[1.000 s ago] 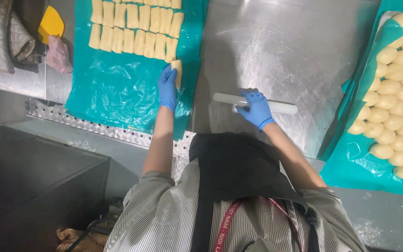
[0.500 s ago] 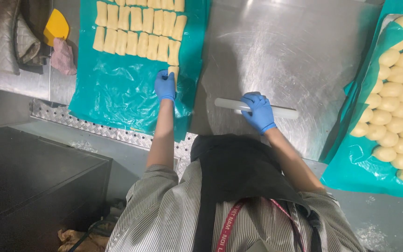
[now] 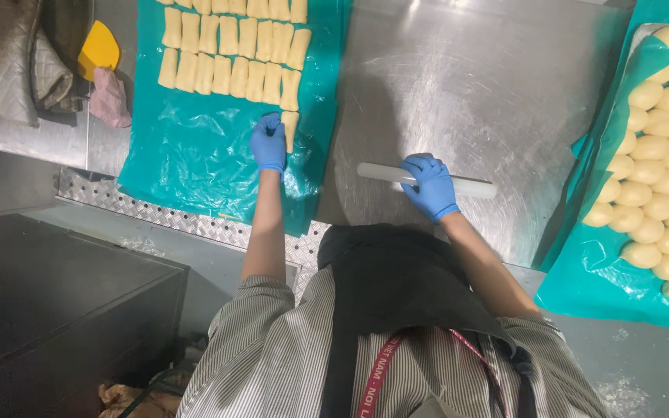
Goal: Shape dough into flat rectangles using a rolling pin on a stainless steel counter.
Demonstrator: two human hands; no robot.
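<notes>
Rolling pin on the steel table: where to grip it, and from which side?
Probably the bare left end of the rolling pin, from above. It lies flat and crosswise on the steel table, the right hand covers its middle, and nothing crowds that end. Pinch across its round width; a grip along its length would likely slip.

Open centre: the steel counter [image 3: 489,85] lies bare between the two teal sheets, free for a hand to pass.
Near edge: a white rolling pin [image 3: 474,186] lies across it under the right hand [image 3: 430,186].
Left side: rows of dough sticks [image 3: 234,54] crowd the left teal sheet [image 3: 195,147]; its near half is bare beside the left hand [image 3: 269,143].
Right edge: dough balls [image 3: 660,170] fill the right teal sheet [image 3: 582,286].
Far left corner: a yellow scraper [image 3: 101,48] and cloths [image 3: 108,99] block the way.
</notes>
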